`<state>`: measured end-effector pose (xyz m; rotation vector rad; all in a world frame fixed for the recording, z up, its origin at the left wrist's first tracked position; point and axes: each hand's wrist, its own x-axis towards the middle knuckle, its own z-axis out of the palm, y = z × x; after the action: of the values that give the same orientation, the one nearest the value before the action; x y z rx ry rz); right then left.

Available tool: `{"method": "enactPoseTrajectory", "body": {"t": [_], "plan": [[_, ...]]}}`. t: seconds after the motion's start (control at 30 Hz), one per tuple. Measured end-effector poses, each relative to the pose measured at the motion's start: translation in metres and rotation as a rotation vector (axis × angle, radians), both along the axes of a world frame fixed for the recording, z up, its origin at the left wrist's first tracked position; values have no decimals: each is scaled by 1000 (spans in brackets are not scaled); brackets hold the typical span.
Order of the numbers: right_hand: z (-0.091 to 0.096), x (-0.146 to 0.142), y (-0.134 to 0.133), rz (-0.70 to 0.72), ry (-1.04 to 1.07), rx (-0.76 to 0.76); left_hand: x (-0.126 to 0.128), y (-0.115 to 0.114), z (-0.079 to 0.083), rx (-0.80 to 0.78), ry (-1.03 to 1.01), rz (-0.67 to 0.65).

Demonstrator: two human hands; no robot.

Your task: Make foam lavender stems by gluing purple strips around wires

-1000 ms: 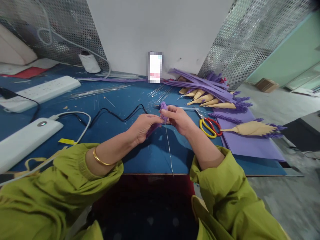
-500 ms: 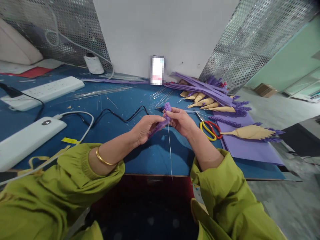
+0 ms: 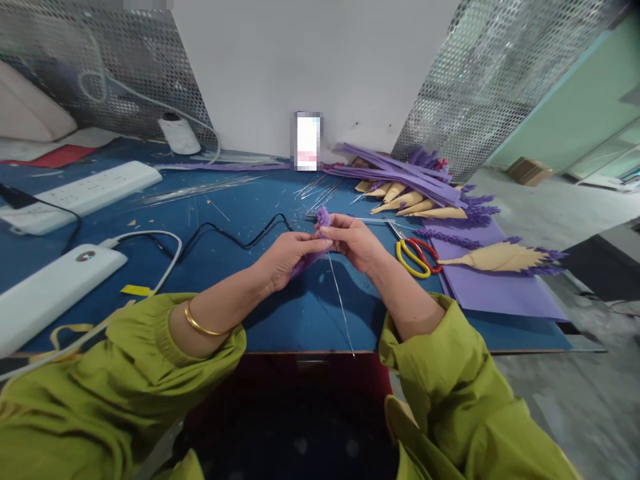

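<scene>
- Left hand [image 3: 286,260]: to the left of the scissors, thumb and fingers pinching a purple strip [image 3: 304,264] close to where it joins the flower head.
- Right hand [image 3: 354,241]: just left of the scissors, thumb and fingers closed on the purple flower head [image 3: 324,216]; the fingertips of both hands nearly meet there, and their exact contact is partly hidden.
- The flower head is held up above the tabletop [image 3: 300,320], left of the scissors, with a thin wire [image 3: 341,303] slanting down from it toward the person.
- Scissors [image 3: 419,257]: lying with yellow and red handles toward the person, blades pointing away.
- Right of the scissors: purple sheets [image 3: 500,299], with a tan-wrapped bundle [image 3: 500,257] on top, its purple sprigs pointing away from the scissors.
- Beyond the scissors: more tan-wrapped bundles [image 3: 405,202] heaped together, purple paper strips [image 3: 410,175] lying over them.
- Farther back and left of the scissors: short loose wires [image 3: 317,191] and an upright phone [image 3: 307,143], its screen blurred out.
- Well left of the scissors: a black cable [image 3: 245,247], a white power strip [image 3: 85,193] and a long white device [image 3: 60,290] with a small display.
- Far right of the scissors, past the tabletop: a cardboard box [image 3: 529,171] on the floor.
</scene>
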<state>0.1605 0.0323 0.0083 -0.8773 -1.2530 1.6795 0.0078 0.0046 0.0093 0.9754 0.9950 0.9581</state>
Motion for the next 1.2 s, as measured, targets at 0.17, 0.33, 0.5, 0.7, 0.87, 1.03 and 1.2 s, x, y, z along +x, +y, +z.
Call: {"method": "enactPoseTrajectory", "body": {"t": [0.17,0.33,0.5,0.7,0.87,1.03,1.2], "plan": [[5,0,0,-157,-103,151,-2,4,6,14,-65,123],[8,-1,-4,-8,-286,194,-5,12,7,21,-168,294],[9,-3,-8,-12,-268,211,-10,15,9,-24,-194,157],[10,0,-7,22,-209,162,-12,17,11,-6,-279,108],[7,1,-7,42,-175,149,-10,18,10,-3,-286,83],[6,0,-7,49,-165,144,-9,16,9,-24,-299,122],[7,-1,-8,54,-147,113,-8,15,7,-41,-313,119]]}}
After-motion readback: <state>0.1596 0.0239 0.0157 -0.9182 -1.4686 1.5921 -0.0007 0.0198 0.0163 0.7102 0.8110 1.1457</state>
